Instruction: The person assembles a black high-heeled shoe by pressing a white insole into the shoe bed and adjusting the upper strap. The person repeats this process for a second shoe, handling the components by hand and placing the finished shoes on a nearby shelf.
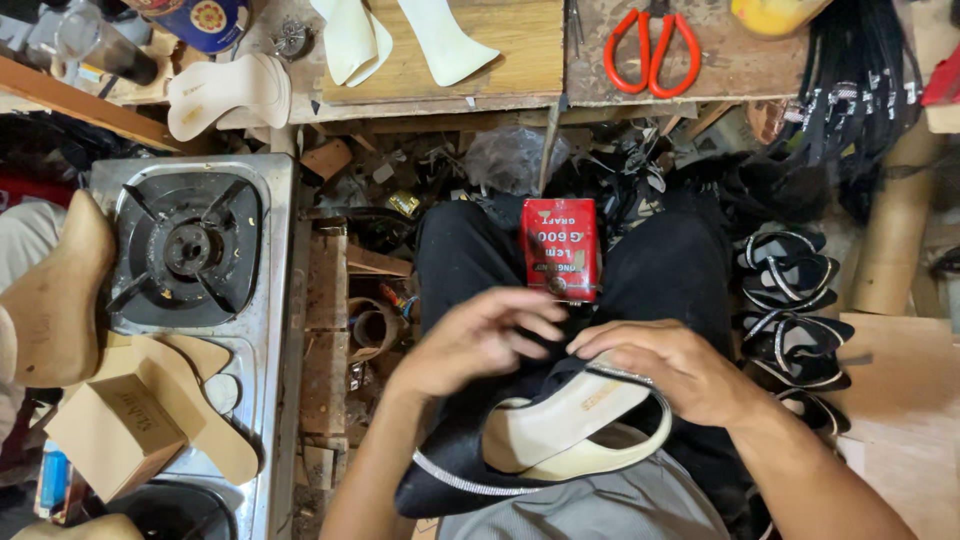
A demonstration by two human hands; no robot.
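On my lap lies a black shoe [470, 470] with a cream insole and a sparkling trim along its edge. My right hand [675, 365] grips the rim of the shoe at its upper end, fingers curled over the trim. My left hand [480, 335] hovers just above the shoe with fingers spread, holding nothing that I can see. A red rectangular tin [560, 248] stands between my knees, right beyond both hands.
A steel gas stove [190, 250] sits at the left, with a cardboard box [115, 435] and wooden shoe lasts [55, 290] beside it. Red-handled scissors [652, 50] and cream soles [350, 40] lie on the wooden bench ahead. Several black strappy sandals [795, 310] are stacked at the right.
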